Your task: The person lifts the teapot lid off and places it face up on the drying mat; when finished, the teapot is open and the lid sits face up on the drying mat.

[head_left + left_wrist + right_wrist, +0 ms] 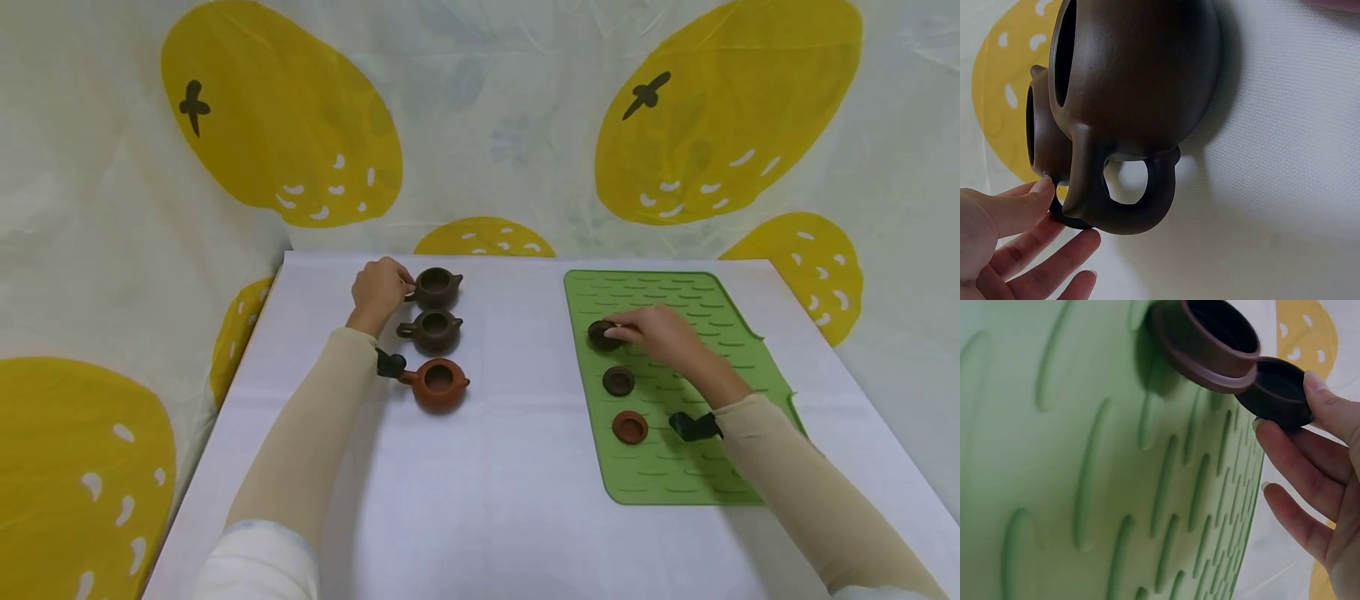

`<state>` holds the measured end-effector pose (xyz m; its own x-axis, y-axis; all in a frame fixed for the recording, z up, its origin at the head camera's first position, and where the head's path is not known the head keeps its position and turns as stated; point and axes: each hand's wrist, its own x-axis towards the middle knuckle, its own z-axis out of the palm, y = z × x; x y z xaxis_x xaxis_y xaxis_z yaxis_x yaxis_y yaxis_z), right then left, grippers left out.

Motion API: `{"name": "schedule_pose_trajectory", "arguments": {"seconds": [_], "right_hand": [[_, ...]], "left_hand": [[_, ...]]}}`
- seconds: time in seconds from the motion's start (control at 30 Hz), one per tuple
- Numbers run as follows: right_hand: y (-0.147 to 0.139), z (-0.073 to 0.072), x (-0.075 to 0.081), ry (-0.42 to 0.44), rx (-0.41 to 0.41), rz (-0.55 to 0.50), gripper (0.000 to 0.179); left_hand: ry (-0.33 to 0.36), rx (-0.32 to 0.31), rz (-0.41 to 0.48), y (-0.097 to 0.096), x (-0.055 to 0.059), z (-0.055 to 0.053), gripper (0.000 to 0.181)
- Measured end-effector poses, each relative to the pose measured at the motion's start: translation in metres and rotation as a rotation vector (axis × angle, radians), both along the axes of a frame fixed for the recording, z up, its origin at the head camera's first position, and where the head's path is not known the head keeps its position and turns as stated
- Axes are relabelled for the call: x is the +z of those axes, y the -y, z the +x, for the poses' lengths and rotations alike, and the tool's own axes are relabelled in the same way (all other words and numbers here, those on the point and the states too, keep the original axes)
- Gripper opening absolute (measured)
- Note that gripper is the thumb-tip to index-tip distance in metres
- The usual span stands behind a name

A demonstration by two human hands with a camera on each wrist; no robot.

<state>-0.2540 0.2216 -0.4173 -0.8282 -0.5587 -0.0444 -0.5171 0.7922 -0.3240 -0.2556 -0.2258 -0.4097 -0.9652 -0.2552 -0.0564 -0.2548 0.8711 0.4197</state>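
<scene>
Three small teapots without lids line up on the left of the table. With thumb and fingers, my left hand [380, 287] pinches the handle of the farthest dark brown teapot [437, 287]. Nearer stand a second dark brown teapot [437, 332], large in the left wrist view, and a reddish-brown teapot [439, 385]. Over at the green mat, my right hand [651, 329] pinches the edge of a dark teapot lid [1275, 392]. Closer on the mat lie another dark lid [618, 381] and a reddish-brown lid [631, 427], both upside down.
The green ridged mat [675, 479] covers the table's right side. White cloth [480, 492] lies over the tabletop between teapots and mat. Behind hangs a pale curtain [495, 100] with large yellow fruit prints. A dark wrist strap piece [693, 427] sits by the right sleeve.
</scene>
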Motion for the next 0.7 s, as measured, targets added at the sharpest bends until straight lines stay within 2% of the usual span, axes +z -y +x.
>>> {"name": "schedule_pose_trajectory", "arguments": {"seconds": [0.3, 0.7], "right_hand": [[-0.004, 0.008, -0.006, 0.061, -0.01, -0.006, 0.04], [-0.006, 0.002, -0.013, 0.107, -0.029, -0.035, 0.039]], "left_hand": [[0.001, -0.002, 0.003, 0.0, 0.001, 0.001, 0.014], [0.014, 0.0, 0.012, 0.001, 0.0, 0.0, 0.015]]}}
